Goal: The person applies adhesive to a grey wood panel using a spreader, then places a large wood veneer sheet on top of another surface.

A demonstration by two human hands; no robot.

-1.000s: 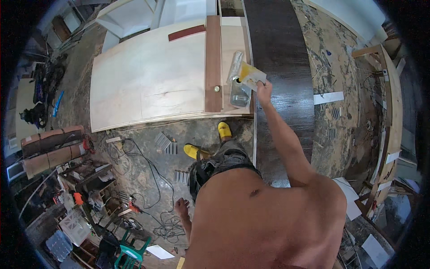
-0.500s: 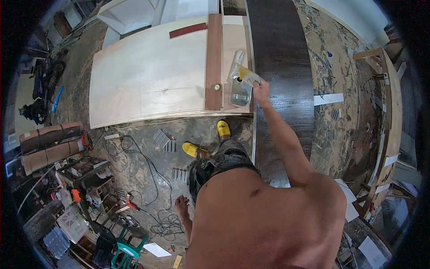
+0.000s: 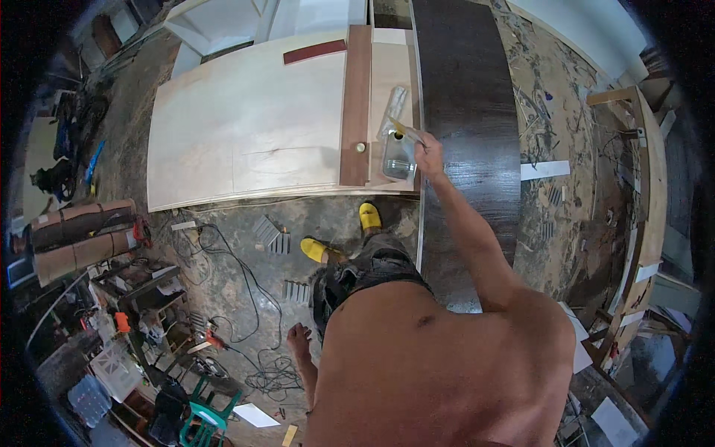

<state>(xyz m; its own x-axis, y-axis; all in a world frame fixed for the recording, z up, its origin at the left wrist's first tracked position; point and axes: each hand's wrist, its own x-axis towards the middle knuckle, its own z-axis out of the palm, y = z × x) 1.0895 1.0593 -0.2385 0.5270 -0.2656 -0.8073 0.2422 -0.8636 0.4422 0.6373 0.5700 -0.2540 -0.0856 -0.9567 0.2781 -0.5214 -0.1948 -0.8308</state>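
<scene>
My right hand (image 3: 430, 156) is closed on a thin, flat, yellowish spreader (image 3: 408, 132). Its blade is over a clear plastic container (image 3: 400, 168), which lies on a pale wooden board (image 3: 380, 68). I cannot make out clearly what is inside. Under my right forearm stretches a long dark panel (image 3: 469, 112) with a streaky, shiny surface. My left hand (image 3: 299, 337) hangs low beside my body, fingers loosely curled and slightly apart, with nothing seen in it.
Large pale plywood sheets (image 3: 246, 127) carry a brown strip (image 3: 356, 97), a small round lid-like piece (image 3: 361, 147) and a dark red strip (image 3: 314, 51). Cables (image 3: 249, 279) and a red power tool (image 3: 214, 337) lie on the floor near a green plastic stool (image 3: 206, 413).
My right hand has shifted slightly left and turned the spreader, so its blade now shows almost edge-on over the container. My left hand stays by my side.
</scene>
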